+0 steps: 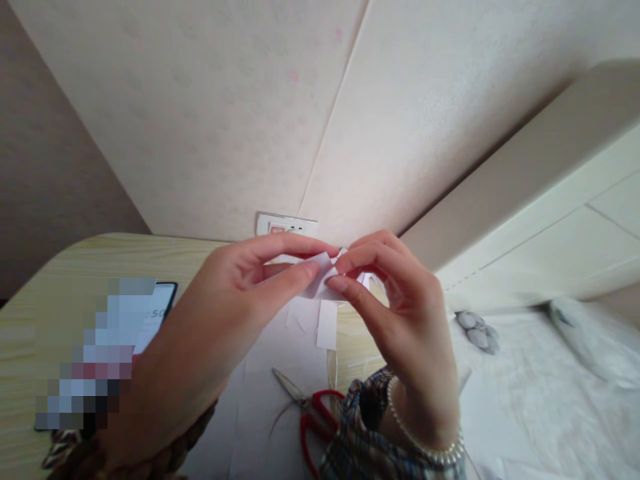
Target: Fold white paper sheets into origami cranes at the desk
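Both hands are raised above a light wooden table [60,267] and pinch one small folded piece of white paper [324,280] between them. My left hand [235,300] grips its left side with thumb and fingers closed. My right hand [395,307] pinches its right side; a pearl bracelet sits on that wrist. Below the hands lie white paper sheets and scraps [310,327] and a pair of red-handled scissors [313,413], blades pointing up-left.
A phone [155,310] lies on the table at left, partly blurred out. A white wall socket [286,225] is on the wall behind the hands. A bed with white bedding [540,387] and a cream headboard stands at right.
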`<state>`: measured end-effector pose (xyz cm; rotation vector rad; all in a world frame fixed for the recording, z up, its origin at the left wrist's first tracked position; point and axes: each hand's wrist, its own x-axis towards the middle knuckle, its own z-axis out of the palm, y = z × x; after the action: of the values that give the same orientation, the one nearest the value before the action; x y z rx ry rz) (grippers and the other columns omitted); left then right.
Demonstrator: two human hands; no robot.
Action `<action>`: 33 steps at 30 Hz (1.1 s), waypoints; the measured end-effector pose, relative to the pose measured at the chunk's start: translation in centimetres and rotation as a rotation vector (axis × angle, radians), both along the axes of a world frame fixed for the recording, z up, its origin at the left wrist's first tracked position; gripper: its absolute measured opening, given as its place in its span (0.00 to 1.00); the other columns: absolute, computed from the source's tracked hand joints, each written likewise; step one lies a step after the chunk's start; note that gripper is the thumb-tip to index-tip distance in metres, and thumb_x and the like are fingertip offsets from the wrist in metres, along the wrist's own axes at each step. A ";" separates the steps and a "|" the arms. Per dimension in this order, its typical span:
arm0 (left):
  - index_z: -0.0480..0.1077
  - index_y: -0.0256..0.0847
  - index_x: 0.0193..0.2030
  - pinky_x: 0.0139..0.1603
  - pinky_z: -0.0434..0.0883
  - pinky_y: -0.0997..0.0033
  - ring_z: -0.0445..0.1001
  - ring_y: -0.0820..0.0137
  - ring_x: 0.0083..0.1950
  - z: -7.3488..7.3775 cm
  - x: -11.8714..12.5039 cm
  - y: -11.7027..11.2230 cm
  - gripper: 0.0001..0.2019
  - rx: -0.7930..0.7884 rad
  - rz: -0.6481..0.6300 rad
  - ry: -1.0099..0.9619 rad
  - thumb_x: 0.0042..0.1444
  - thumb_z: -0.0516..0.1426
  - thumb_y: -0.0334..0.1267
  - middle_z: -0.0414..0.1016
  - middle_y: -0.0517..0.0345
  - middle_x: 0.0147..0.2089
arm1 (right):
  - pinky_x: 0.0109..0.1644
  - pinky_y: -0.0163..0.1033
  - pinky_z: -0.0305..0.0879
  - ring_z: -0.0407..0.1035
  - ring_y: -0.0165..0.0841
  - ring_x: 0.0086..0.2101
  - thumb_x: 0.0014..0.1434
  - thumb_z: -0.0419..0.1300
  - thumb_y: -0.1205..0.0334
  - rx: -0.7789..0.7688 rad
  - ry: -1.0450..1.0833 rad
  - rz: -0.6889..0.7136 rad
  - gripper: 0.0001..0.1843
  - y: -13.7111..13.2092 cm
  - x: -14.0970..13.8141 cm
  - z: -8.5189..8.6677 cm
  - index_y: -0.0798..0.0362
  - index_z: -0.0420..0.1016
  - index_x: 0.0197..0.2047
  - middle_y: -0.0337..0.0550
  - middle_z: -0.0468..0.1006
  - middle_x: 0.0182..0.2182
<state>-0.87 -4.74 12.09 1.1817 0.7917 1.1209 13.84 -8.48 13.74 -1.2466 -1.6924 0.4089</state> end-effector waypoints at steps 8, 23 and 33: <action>0.80 0.48 0.29 0.35 0.73 0.85 0.79 0.76 0.34 0.2 -0.4 -0.3 0.06 0.062 0.040 0.007 0.50 0.63 0.32 0.83 0.66 0.32 | 0.38 0.38 0.68 0.68 0.29 0.33 0.54 0.66 0.66 -0.046 0.039 -0.051 0.04 0.0 0.0 0.0 0.50 0.74 0.30 0.36 0.73 0.31; 0.79 0.46 0.31 0.41 0.74 0.89 0.80 0.77 0.40 0.4 -0.6 -0.3 0.05 0.095 -0.036 0.050 0.51 0.63 0.31 0.83 0.66 0.36 | 0.40 0.39 0.68 0.68 0.30 0.34 0.54 0.66 0.67 -0.081 0.040 -0.061 0.06 0.0 0.0 0.1 0.51 0.72 0.30 0.36 0.72 0.31; 0.79 0.48 0.32 0.41 0.73 0.87 0.80 0.77 0.39 0.4 -0.8 -0.4 0.02 0.071 -0.052 0.058 0.52 0.64 0.36 0.83 0.67 0.36 | 0.41 0.40 0.67 0.67 0.30 0.35 0.54 0.66 0.67 -0.054 0.064 -0.078 0.06 -0.2 -0.1 0.3 0.51 0.71 0.30 0.36 0.71 0.31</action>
<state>-1.63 -5.11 12.50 1.2918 0.7663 1.0835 13.70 -8.68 14.08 -1.3205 -1.5830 0.4457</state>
